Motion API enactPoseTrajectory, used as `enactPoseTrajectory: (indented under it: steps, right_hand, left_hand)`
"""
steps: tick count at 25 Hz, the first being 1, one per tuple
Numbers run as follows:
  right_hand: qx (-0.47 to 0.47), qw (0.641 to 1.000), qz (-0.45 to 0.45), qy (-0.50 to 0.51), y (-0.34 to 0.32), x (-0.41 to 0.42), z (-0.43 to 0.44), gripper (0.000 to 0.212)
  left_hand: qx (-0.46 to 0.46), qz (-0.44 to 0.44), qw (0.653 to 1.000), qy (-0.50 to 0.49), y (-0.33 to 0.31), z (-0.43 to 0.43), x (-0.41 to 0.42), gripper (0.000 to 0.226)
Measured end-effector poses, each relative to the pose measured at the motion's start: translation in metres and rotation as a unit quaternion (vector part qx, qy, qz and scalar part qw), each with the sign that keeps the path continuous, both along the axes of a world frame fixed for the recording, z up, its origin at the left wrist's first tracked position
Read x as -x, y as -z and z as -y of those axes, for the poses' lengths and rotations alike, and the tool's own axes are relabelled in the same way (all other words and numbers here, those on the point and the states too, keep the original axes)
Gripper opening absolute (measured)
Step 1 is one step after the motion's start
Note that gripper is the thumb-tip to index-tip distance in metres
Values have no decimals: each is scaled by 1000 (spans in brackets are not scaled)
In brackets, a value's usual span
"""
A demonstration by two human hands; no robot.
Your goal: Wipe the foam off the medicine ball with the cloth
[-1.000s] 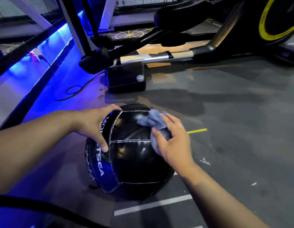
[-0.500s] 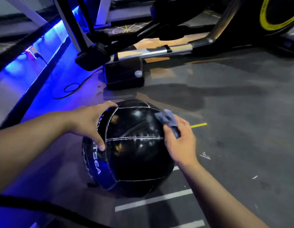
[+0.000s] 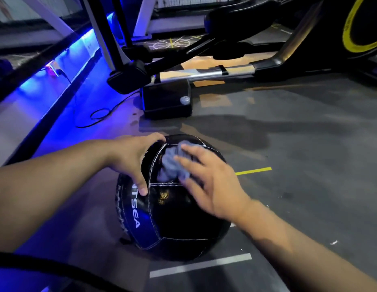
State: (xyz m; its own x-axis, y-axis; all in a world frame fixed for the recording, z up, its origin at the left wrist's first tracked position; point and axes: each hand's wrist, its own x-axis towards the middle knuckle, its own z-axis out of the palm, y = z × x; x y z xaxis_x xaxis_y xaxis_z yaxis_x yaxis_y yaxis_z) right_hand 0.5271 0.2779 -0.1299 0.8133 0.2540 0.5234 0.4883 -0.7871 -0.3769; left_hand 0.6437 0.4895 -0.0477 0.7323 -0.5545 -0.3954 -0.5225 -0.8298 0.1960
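A black medicine ball (image 3: 175, 220) with white stitching and a blue lettered panel rests on the grey floor. My left hand (image 3: 134, 159) lies spread on its upper left side, thumb down on the blue panel. My right hand (image 3: 212, 184) presses a crumpled blue-grey cloth (image 3: 172, 163) onto the ball's top, fingers blurred over the cloth. Thin white traces show along the seams; I cannot tell whether they are foam or stitching.
An exercise machine's black base (image 3: 166, 102) and silver rail (image 3: 204, 73) stand just beyond the ball. A black cable (image 3: 99, 116) loops on the floor by a blue-lit ledge (image 3: 56, 81) at left. White (image 3: 200, 265) and yellow (image 3: 254, 171) floor lines lie nearby.
My right hand has carried the cloth from the ball's right side up and leftward onto its top. The left hand has stayed on the ball's upper left.
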Motion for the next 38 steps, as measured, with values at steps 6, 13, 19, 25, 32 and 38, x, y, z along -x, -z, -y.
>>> enactPoseTrajectory:
  steps: [6,13,19,25,32,38]
  right_hand:
    - [121,986,51,-100,3,12,-2,47]
    - [19,989,-133,66,-35,-79,17,37]
    - [168,977,33,-124,1,31,-21,47]
    - [122,984,78,-106,11,14,7,45]
    - [-227,938,-144,219,-3,-30,40,19]
    - [-104,990,19,90,13,38,-16,47]
  left_hand:
    - [34,-13,999,-1,4,-6,3,128]
    - [-26,48,998,29,-1,10,6,141]
    - [59,20,998,26,3,-15,3,120]
    - [30,-7,999,29,0,-6,-1,125]
    - [4,3,999,42,-4,11,1,128]
    - [22,-1,999,36,-2,9,-6,128]
